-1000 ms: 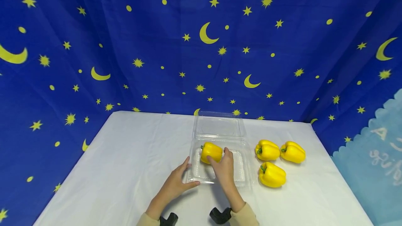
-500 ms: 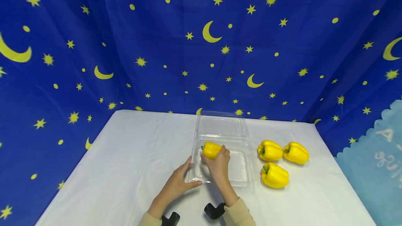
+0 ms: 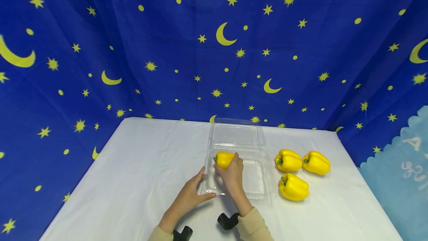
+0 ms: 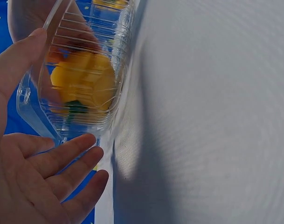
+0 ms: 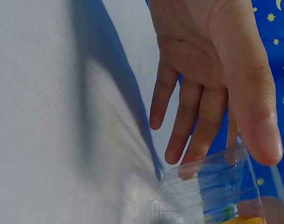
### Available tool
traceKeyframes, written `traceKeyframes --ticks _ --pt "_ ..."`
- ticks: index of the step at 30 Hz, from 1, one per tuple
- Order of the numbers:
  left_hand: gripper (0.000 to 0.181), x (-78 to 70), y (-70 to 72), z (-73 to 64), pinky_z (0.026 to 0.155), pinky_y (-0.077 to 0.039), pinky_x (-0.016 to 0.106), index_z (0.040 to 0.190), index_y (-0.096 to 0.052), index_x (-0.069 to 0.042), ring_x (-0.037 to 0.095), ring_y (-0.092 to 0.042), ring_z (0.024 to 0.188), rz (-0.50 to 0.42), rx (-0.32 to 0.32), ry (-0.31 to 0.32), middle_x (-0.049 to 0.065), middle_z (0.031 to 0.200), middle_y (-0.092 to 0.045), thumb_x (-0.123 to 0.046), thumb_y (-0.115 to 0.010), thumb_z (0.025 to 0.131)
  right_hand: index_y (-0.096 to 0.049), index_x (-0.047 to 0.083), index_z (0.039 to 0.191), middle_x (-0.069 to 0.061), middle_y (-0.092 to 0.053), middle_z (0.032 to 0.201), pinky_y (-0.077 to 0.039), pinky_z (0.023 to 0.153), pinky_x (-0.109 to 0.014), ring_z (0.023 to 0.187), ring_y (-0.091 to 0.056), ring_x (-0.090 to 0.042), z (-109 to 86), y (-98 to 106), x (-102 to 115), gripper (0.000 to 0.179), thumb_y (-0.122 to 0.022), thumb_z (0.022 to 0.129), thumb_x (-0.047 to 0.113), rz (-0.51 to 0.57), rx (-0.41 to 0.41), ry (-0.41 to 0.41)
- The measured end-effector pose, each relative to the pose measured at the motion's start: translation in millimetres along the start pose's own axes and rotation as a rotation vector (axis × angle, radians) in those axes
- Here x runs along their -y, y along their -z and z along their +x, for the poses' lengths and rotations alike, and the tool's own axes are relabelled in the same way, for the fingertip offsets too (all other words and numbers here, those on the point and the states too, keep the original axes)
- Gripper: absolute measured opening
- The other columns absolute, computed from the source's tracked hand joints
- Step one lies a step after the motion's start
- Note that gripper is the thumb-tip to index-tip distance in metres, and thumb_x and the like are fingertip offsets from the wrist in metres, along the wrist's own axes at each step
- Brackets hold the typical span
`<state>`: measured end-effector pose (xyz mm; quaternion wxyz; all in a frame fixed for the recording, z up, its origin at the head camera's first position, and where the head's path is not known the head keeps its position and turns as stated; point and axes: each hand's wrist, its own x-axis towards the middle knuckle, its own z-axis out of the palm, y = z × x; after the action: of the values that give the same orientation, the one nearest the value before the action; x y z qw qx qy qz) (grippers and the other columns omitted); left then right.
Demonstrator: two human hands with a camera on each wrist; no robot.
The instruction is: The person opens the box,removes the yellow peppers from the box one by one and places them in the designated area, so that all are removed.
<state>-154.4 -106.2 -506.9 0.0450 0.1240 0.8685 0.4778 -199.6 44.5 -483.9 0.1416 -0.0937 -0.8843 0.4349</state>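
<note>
My right hand grips a yellow bell pepper at the left of the clear hinged plastic container's base. The pepper's green stem points left. In the left wrist view, the pepper shows through the ribbed wall, partly covering the right hand. My left hand steadies the container's front left corner. Its thumb touches the rim while its other fingers stay straight beside the wall. In the right wrist view, a hand with straight fingers also stands at the container's rim.
The container's lid lies folded back toward the blue star-printed curtain. Right of the container, three more yellow bell peppers rest on the white tablecloth: one in front and two behind.
My right hand has moved slightly left and forward, closing its grip around the pepper. The pepper has stayed at the base's left side. My left hand keeps its place at the corner.
</note>
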Motion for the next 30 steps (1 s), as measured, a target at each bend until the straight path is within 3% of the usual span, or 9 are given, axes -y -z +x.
traceKeyframes --ticks 12,30 --pt "0.099 -1.3 0.6 1.2 0.111 -0.035 0.056 0.149 -0.026 0.0 0.041 -0.044 0.132 0.015 0.01 0.006 0.019 0.137 -0.054 -0.042 -0.078 0.075 -0.043 -0.019 0.129 -0.034 -0.054 0.106 -0.055 0.085 -0.049 0.089 -0.06 -0.037 5.1 5.3 -7.7 0.087 -0.085 0.065 0.023 0.019 0.005 0.033" --pt "0.101 -0.7 1.0 0.1 0.11 -0.036 0.056 0.149 -0.027 0.0 0.04 -0.045 0.131 0.022 0.005 0.001 0.018 0.137 -0.054 -0.047 -0.077 0.074 -0.049 -0.018 0.125 -0.033 -0.061 0.104 -0.055 0.082 -0.049 0.089 -0.061 -0.038 4.2 18.1 -8.0 0.085 -0.087 0.06 0.022 0.006 -0.039 0.063"
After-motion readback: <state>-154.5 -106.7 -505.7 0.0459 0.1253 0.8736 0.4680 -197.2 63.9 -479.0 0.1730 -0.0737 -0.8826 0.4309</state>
